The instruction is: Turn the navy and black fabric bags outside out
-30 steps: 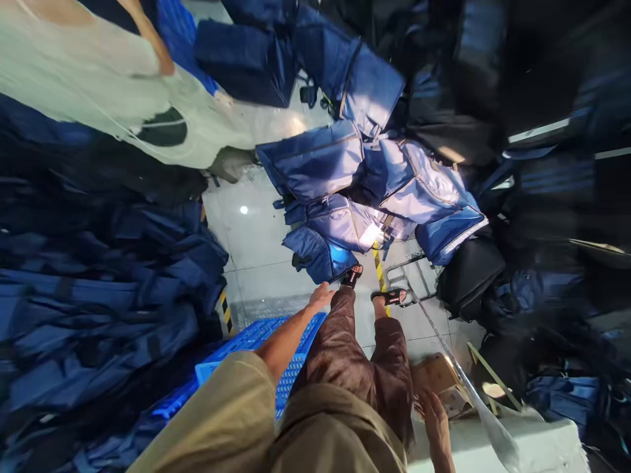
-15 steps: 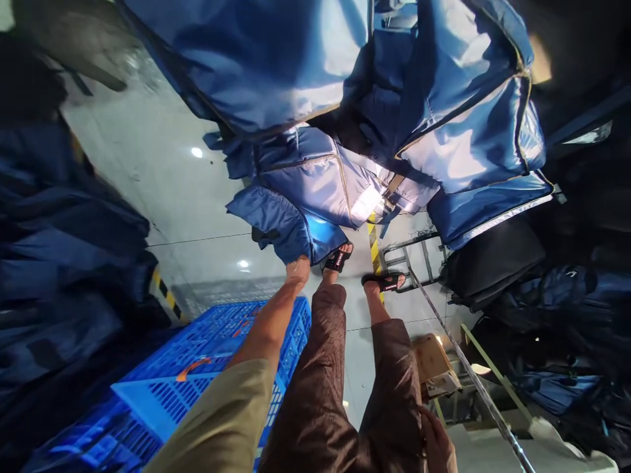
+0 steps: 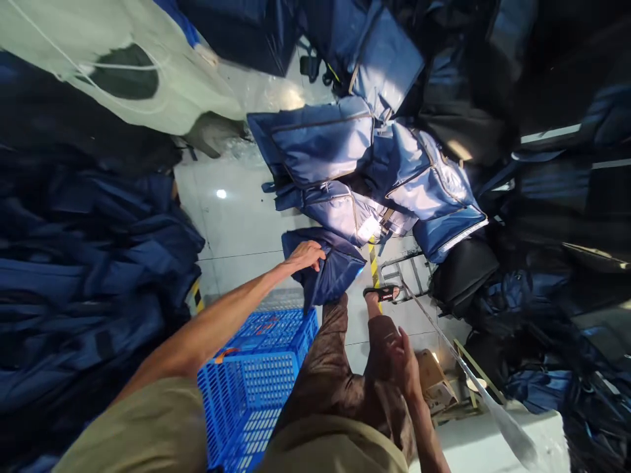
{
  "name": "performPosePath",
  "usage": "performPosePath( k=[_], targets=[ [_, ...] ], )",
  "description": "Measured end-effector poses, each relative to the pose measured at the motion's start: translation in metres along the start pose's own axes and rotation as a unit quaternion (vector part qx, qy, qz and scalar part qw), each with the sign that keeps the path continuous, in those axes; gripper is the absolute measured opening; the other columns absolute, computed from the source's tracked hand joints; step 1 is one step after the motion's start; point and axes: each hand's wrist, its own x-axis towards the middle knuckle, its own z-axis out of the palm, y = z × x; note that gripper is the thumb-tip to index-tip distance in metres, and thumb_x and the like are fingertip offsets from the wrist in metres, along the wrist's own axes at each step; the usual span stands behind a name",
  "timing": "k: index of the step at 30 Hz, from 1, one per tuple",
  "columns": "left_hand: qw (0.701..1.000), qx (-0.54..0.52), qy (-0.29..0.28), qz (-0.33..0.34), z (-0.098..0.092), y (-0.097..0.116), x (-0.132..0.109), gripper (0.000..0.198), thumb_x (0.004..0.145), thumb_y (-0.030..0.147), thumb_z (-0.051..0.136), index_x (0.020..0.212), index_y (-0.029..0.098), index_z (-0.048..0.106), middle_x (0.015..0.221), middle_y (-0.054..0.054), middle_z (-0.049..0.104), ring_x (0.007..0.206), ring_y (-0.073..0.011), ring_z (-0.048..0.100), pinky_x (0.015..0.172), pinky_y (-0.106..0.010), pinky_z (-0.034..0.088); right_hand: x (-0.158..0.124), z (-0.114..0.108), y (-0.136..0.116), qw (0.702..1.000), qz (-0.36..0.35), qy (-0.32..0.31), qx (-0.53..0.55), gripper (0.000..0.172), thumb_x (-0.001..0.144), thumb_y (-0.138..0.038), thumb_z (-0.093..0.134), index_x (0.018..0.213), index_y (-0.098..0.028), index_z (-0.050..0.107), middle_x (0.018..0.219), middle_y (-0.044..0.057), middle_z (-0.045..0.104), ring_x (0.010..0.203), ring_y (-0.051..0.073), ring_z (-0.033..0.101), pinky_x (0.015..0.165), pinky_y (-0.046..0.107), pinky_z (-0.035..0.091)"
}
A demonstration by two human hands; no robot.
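My left hand (image 3: 306, 255) is closed on the edge of a dark blue padded fabric bag (image 3: 332, 272), which hangs in front of my left leg and hides that foot. Over my right thigh, my right hand (image 3: 405, 358) hangs with its fingers partly apart and nothing in them. Just beyond the held bag lies a heap of similar blue bags (image 3: 323, 148) with dark piping, some catching bright light. Below my left forearm stands a blue plastic crate (image 3: 251, 381) with slatted walls and orange handles.
Dark blue bags (image 3: 89, 276) are piled along the left. A metal pole (image 3: 453, 355) slants across the right, by a metal frame (image 3: 409, 276) and a cardboard box (image 3: 434, 381). Yellow-black tape (image 3: 373, 266) marks the floor. A person in a pale garment (image 3: 192, 79) is at upper left.
My left hand has lifted the bag from the floor beside my foot, and it now hangs higher. My right hand has come forward over my thigh. The view has tilted up.
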Motion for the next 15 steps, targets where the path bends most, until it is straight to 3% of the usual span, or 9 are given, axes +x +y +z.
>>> performPosePath(
  k=[4,6,8,11,15],
  targets=[
    [0.973,-0.232,-0.013,0.015,-0.015,0.061,-0.118,0.026,0.088,0.035,0.070,0.066,0.023,0.064,0.062,-0.006,0.076,0.075,-0.0250,0.081,0.089,-0.035,0.062,-0.019,0.011,-0.070,0.979,-0.178,0.002,-0.100,0.100,0.082,-0.026,0.080,0.175,-0.016,0.043,0.181,0.024,0.043,0.169,0.042,0.041,0.141,0.063,0.032],
    [0.939,-0.338,-0.029,0.047,-0.022,0.096,-0.174,0.025,0.080,0.037,0.076,0.065,0.023,0.061,0.057,-0.004,0.071,0.062,-0.0242,0.077,0.072,-0.035,0.060,-0.032,0.008,-0.097,0.960,-0.242,0.020,-0.141,0.094,0.089,-0.016,0.069,0.179,-0.018,0.040,0.189,0.021,0.028,0.177,0.040,0.025,0.145,0.063,0.021],
    [0.909,-0.404,-0.049,0.088,-0.038,0.130,-0.224,0.029,0.072,0.035,0.080,0.061,0.023,0.056,0.052,-0.001,0.064,0.052,-0.0230,0.073,0.058,-0.032,0.054,-0.044,-0.005,-0.120,0.944,-0.283,0.060,-0.161,0.086,0.096,-0.007,0.049,0.180,-0.019,0.039,0.191,0.019,0.022,0.180,0.035,0.018,0.145,0.064,0.016],
    [0.883,-0.441,-0.074,0.142,-0.076,0.177,-0.284,0.028,0.063,0.034,0.081,0.055,0.021,0.057,0.047,-0.001,0.059,0.044,-0.0204,0.067,0.047,-0.028,0.047,-0.058,-0.049,-0.150,0.912,-0.338,0.144,-0.183,0.089,0.096,0.001,0.032,0.182,-0.021,0.036,0.191,0.018,0.024,0.180,0.031,0.016,0.144,0.068,0.018],
    [0.885,-0.396,-0.080,0.231,-0.131,0.233,-0.349,0.026,0.063,0.035,0.075,0.049,0.019,0.060,0.040,-0.003,0.055,0.039,-0.0160,0.057,0.044,-0.026,0.046,-0.080,-0.135,-0.187,0.839,-0.449,0.195,-0.238,0.104,0.083,0.003,0.047,0.183,-0.025,0.035,0.192,0.013,0.024,0.181,0.033,0.014,0.145,0.066,0.021]
  ],
)
